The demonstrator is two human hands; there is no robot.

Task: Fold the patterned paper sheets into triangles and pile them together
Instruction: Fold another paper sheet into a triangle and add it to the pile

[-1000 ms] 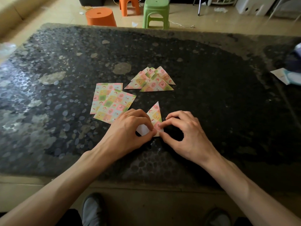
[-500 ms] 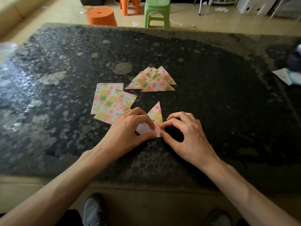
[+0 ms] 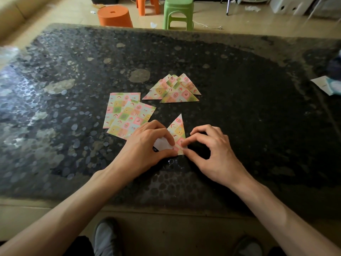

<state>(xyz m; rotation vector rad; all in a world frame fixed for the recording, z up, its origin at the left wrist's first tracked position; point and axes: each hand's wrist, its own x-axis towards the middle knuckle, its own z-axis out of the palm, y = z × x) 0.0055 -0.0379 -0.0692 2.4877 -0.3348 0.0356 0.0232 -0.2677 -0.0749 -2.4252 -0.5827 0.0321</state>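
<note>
Pointing to a lived-in home, not a workplace. Looking down across a low, dark, pebble-patterned table (image 3: 249,111) onto a beige tiled floor (image 3: 245,21). Showing household seating beyond the far edge: a round orange plastic stool (image 3: 114,16), a second orange stool (image 3: 147,4), a green plastic stool (image 3: 178,12). Showing a loose cable (image 3: 206,25) and a paper scrap (image 3: 153,24) lying on the tiles. Catching, at top left, possibly a sofa cushion (image 3: 11,17), too blurred for certainty.

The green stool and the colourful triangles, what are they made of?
Green stool: probably moulded plastic, smooth, slightly shiny, one even colour. Folded triangles: thin printed paper, matte, lying flat with sharp creases; the half-folded sheet shows a plain white back.
</note>
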